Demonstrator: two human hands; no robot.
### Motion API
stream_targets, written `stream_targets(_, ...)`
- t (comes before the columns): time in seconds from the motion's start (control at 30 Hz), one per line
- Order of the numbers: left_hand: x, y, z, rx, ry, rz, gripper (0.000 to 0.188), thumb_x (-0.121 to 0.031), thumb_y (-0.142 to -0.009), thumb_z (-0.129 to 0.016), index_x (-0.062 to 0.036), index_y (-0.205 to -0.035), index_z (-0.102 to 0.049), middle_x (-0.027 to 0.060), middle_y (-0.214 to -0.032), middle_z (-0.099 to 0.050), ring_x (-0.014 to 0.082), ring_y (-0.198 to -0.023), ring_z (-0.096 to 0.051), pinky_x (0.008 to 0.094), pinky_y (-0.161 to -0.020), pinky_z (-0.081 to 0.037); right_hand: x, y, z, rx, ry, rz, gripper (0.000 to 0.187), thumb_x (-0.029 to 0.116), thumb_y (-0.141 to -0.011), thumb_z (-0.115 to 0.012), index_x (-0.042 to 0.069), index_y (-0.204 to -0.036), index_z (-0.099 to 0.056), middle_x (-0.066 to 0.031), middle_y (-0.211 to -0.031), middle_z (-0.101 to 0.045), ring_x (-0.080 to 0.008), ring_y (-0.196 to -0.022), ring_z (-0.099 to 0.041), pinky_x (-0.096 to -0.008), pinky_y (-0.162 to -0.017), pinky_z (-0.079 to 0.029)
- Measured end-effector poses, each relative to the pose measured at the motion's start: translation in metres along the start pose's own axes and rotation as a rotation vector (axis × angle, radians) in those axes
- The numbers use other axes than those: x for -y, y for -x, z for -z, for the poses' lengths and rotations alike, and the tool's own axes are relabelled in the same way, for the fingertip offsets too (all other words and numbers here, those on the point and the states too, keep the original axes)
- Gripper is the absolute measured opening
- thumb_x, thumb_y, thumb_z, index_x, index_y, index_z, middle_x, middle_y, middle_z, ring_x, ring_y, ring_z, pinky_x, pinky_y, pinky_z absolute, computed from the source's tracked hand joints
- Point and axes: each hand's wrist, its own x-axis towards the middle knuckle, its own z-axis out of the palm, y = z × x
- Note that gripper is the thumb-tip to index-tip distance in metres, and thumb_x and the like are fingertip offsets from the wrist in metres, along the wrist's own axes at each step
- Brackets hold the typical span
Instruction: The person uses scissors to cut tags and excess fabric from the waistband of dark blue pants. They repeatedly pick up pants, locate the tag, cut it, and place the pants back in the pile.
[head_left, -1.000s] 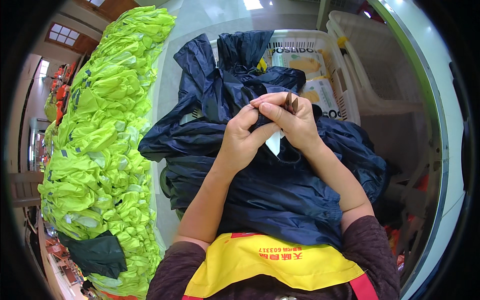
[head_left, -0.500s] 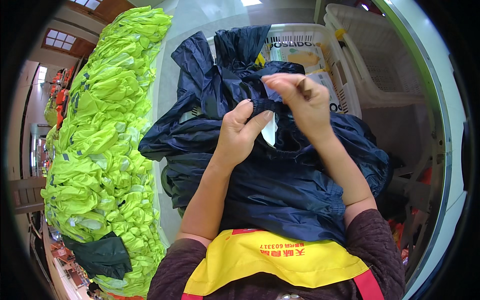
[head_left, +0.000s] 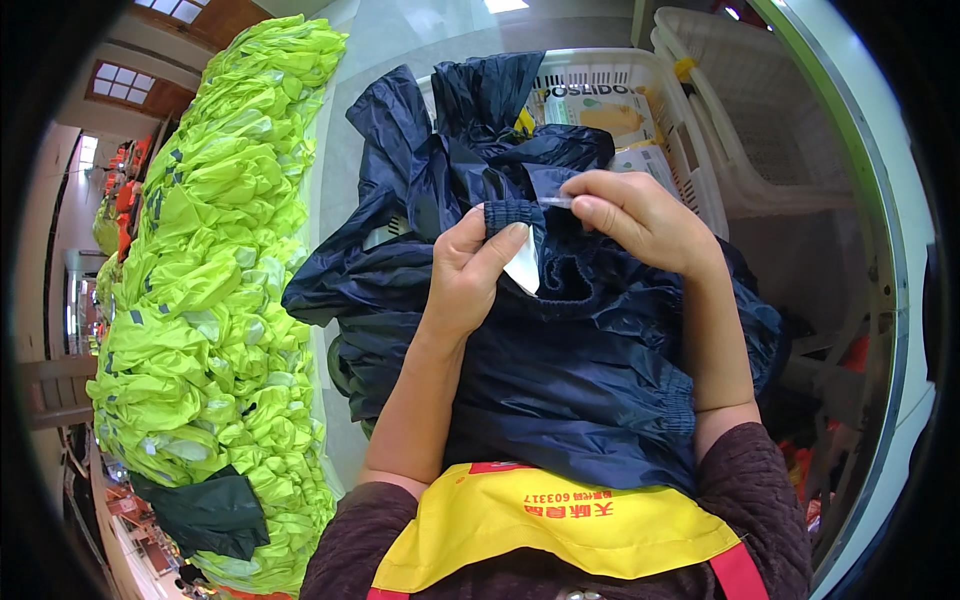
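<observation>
A dark navy garment (head_left: 540, 370) of thin shiny cloth lies bunched up in front of me. My left hand (head_left: 466, 265) is closed on its gathered elastic edge (head_left: 512, 215), thumb on top. A white label or cloth piece (head_left: 525, 262) hangs from that edge beside the thumb. Just right of it, my right hand (head_left: 640, 220) pinches a small clear strip (head_left: 553, 201) between thumb and fingers. The strip's left end is close to the elastic edge; whether they touch I cannot tell. Below the hands, another gathered opening (head_left: 570, 285) shows in the cloth.
A long heap of bright yellow-green garments (head_left: 210, 300) runs along the left, with a dark folded cloth (head_left: 205, 510) on it. Behind the navy cloth stands a white plastic basket (head_left: 700, 170) holding printed packs (head_left: 600, 112). More white baskets (head_left: 770, 120) are at the far right.
My right hand has come down and turned, and the clear strip now shows in its pinch. My left hand has shifted slightly left with the elastic edge.
</observation>
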Motion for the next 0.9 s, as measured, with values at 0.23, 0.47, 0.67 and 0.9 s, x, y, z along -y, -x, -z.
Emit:
stream_targets(0.23, -0.0003, 0.0013, 0.0003, 0.018, -0.050, -0.001, 0.013, -0.003, -0.089, -0.057, 0.0004, -0.101, -0.061, -0.0023, -0.088, -0.059, 0.0037, -0.079, -0.052, 0.0189, -0.070, -0.041, 0.0014, -0.0009, -0.0057, 0.030, -0.011, 0.045, 0.032, 0.029, -0.092, -0.053, -0.001, -0.096, -0.061, -0.0133, -0.071, -0.059, -0.0252, -0.064, -0.058, -0.0336, -0.059, -0.045)
stream_targets(0.47, -0.0014, 0.0015, -0.0018, 0.081, -0.134, -0.008, 0.012, -0.004, -0.089, -0.058, -0.0001, -0.100, -0.061, -0.0027, -0.086, -0.056, 0.0040, -0.078, -0.050, 0.0187, -0.069, -0.041, 0.0040, -0.0014, -0.0044, 0.086, -0.022, 0.026, 0.031, 0.024, -0.092, -0.052, -0.005, -0.100, -0.060, -0.0136, -0.072, -0.061, -0.0226, -0.065, -0.061, -0.0301, -0.061, -0.047)
stream_targets(0.67, -0.0022, 0.0005, -0.0016, 0.121, -0.160, -0.026, 0.012, -0.003, -0.088, -0.059, 0.0003, -0.100, -0.061, -0.0019, -0.089, -0.054, 0.0044, -0.080, -0.048, 0.0193, -0.070, -0.040, 0.0029, -0.0022, -0.0058, 0.097, -0.016, 0.028, 0.031, 0.027, -0.093, -0.051, -0.003, -0.096, -0.060, -0.0131, -0.071, -0.060, -0.0239, -0.064, -0.060, -0.0311, -0.060, -0.047)
stream_targets(0.9, -0.0015, -0.0006, -0.0018, 0.137, -0.176, -0.019, 0.011, -0.003, -0.088, -0.059, 0.0000, -0.098, -0.061, -0.0023, -0.087, -0.052, 0.0047, -0.077, -0.046, 0.0193, -0.069, -0.038, -0.0044, -0.0020, -0.0066, 0.009, 0.027, 0.029, 0.032, 0.028, -0.093, -0.050, -0.003, -0.093, -0.060, -0.0109, -0.068, -0.057, -0.0220, -0.062, -0.057, -0.0305, -0.059, -0.045)
